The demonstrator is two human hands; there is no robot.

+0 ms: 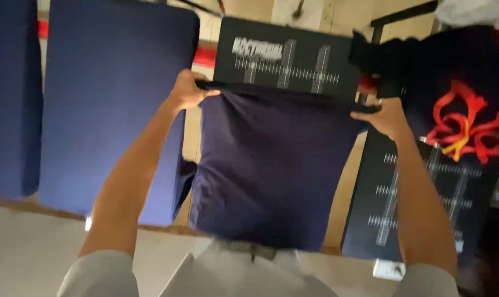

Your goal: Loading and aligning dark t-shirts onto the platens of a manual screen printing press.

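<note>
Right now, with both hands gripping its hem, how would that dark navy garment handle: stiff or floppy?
Likely floppy: the navy garment hangs slack below the left hand and right hand. Probably light, since a pinch at the hem carries it. It seems to drape over the black platen.

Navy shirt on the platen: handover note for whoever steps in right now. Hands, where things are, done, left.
Left hand: pinches the hem of the navy shirt at its left corner.
Right hand: grips the same hem at its right corner.
The shirt covers most of the black platen; the far end with white ruler marks is bare.
Done: shirt largely drawn on.
Left: likely pull the hem farther and smooth it.
Beside it: black shirt with red print on the right platen.
</note>
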